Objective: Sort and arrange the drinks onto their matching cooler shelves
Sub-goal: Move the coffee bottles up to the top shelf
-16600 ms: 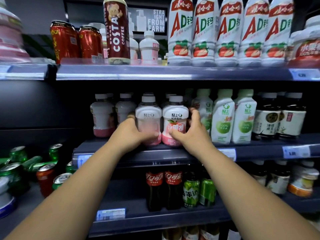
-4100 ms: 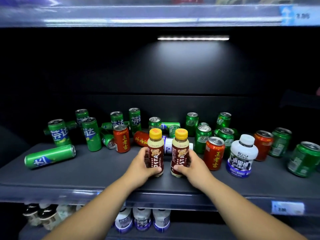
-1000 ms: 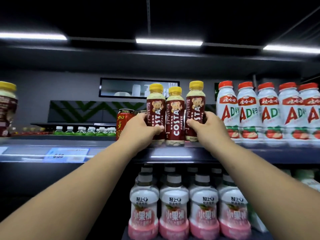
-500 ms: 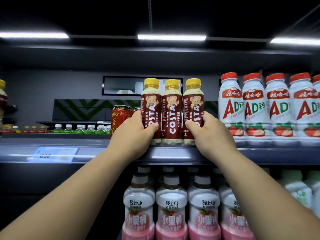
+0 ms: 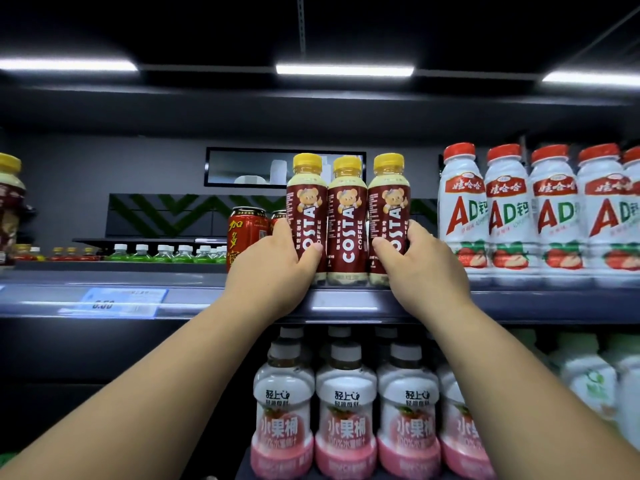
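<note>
Three brown Costa coffee bottles with yellow caps stand side by side, upright, at the front of the top shelf (image 5: pixel 346 304). My left hand (image 5: pixel 273 268) grips the left Costa bottle (image 5: pixel 306 206) low on its label. My right hand (image 5: pixel 422 268) grips the right Costa bottle (image 5: pixel 388 206) the same way. The middle Costa bottle (image 5: pixel 347 216) stands untouched between them. All three bases rest on the shelf.
Red herbal-tea cans (image 5: pixel 246 230) stand just left of the Costa bottles, behind my left hand. White AD calcium milk bottles (image 5: pixel 505 209) with red caps fill the shelf to the right. Pink fruit-drink bottles (image 5: pixel 344 410) line the shelf below. Another Costa bottle (image 5: pixel 10 202) shows at the far left.
Both hands stay on the outer Costa bottles. The three bottles have been squared up into a tight row at the shelf's front, and the view has shifted slightly.
</note>
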### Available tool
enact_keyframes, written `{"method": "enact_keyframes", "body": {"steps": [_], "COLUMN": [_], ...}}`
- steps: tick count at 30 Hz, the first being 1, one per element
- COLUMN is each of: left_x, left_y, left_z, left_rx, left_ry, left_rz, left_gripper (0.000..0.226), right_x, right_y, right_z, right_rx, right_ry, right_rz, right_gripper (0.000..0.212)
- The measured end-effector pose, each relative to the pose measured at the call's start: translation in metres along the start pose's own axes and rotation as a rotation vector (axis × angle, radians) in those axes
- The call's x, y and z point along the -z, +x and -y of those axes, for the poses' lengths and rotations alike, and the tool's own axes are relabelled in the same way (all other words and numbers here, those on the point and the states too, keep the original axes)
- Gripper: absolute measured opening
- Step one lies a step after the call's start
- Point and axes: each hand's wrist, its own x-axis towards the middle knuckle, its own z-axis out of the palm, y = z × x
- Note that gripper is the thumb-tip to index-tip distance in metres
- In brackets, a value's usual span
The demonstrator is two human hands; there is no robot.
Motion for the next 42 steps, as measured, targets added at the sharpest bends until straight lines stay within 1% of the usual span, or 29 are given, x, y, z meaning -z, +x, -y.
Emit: {"method": "enact_keyframes", "body": {"steps": [2, 4, 7, 10, 12, 14, 15, 18, 20, 22, 26, 32, 35, 39, 42], "left_x": [-0.001, -0.001, 0.007, 0.022, 0.037, 0.055, 0.065, 0.098, 0.122, 0.147, 0.193, 0.245, 0.266, 0.278, 0.272], "left_y": [-0.001, -0.002, -0.009, -0.024, -0.030, -0.034, -0.035, -0.042, -0.048, -0.053, -0.058, -0.050, -0.044, -0.036, -0.026], "left_z": [0.000, -0.001, 0.001, 0.019, 0.038, 0.058, 0.068, 0.105, 0.133, 0.164, 0.225, 0.305, 0.344, 0.391, 0.414], "left_rx": [-0.008, -0.028, -0.088, -0.200, -0.204, -0.154, -0.131, -0.064, -0.027, 0.001, 0.038, 0.043, 0.058, 0.069, 0.049], "left_ry": [0.008, -0.009, -0.051, 0.119, 0.214, 0.268, 0.286, 0.369, 0.440, 0.486, 0.527, 0.554, 0.541, 0.473, 0.421], "left_rz": [-0.031, -0.068, -0.094, -0.149, -0.146, -0.104, -0.089, -0.031, 0.010, 0.032, 0.043, 0.018, -0.004, -0.017, -0.001], "left_gripper": [0.046, 0.052, 0.059, 0.064, 0.063, 0.057, 0.054, 0.047, 0.047, 0.048, 0.047, 0.039, 0.037, 0.043, 0.054], "right_x": [-0.001, -0.001, 0.003, 0.001, -0.007, -0.020, -0.028, -0.054, -0.073, -0.090, -0.125, -0.182, -0.210, -0.240, -0.257], "right_y": [-0.002, -0.004, -0.010, -0.025, -0.041, -0.052, -0.056, -0.064, -0.069, -0.076, -0.085, -0.096, -0.101, -0.105, -0.105], "right_z": [0.000, 0.000, 0.001, 0.008, 0.026, 0.053, 0.069, 0.115, 0.140, 0.163, 0.209, 0.284, 0.321, 0.362, 0.386], "right_rx": [0.016, 0.059, 0.119, 0.288, 0.425, 0.561, 0.598, 0.579, 0.576, 0.588, 0.570, 0.481, 0.449, 0.423, 0.406], "right_ry": [0.031, 0.105, 0.221, 0.235, 0.256, 0.264, 0.258, 0.169, 0.094, 0.052, 0.041, 0.079, 0.055, 0.009, -0.032], "right_rz": [-0.020, -0.064, -0.175, -0.320, -0.293, -0.175, -0.087, 0.188, 0.276, 0.319, 0.344, 0.323, 0.321, 0.315, 0.291], "right_gripper": [0.031, 0.029, 0.047, 0.053, 0.054, 0.052, 0.050, 0.051, 0.051, 0.050, 0.050, 0.047, 0.047, 0.046, 0.047]}}
